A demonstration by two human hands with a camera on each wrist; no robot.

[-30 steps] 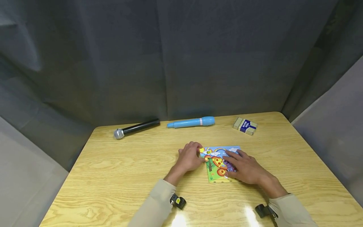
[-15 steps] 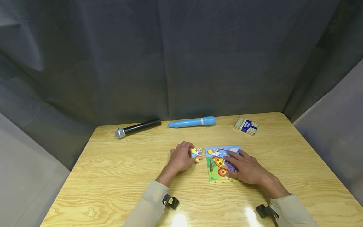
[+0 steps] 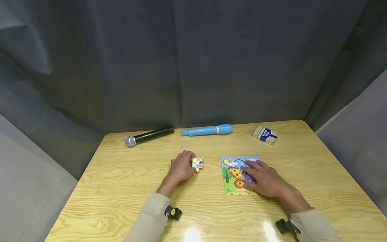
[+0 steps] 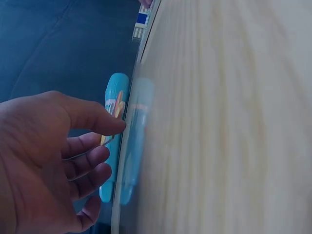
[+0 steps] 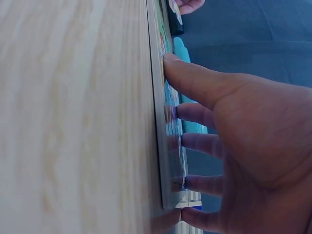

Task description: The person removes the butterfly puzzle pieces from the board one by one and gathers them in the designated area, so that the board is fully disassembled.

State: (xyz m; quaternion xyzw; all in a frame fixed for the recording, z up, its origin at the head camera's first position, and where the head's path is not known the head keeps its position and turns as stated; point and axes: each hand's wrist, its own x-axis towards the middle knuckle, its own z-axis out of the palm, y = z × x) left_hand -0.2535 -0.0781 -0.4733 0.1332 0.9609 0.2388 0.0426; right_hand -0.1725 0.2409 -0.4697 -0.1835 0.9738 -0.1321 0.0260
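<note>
Head view: left hand [image 3: 181, 166] pinches a puzzle piece [image 3: 197, 162], picture side showing, left of the puzzle board [image 3: 233, 176] on the bench [image 3: 105, 188]. Left-wrist view: piece's thin edge. Right hand [image 3: 266, 179], fingers spread, touches board.

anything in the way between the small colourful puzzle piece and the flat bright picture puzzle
Nothing visible: only light wooden tabletop separates the puzzle piece from the picture puzzle, though the right hand covers part of it.

Left hand [image 3: 180, 168] in pinch, right hand [image 3: 266, 178] palm-down
</note>
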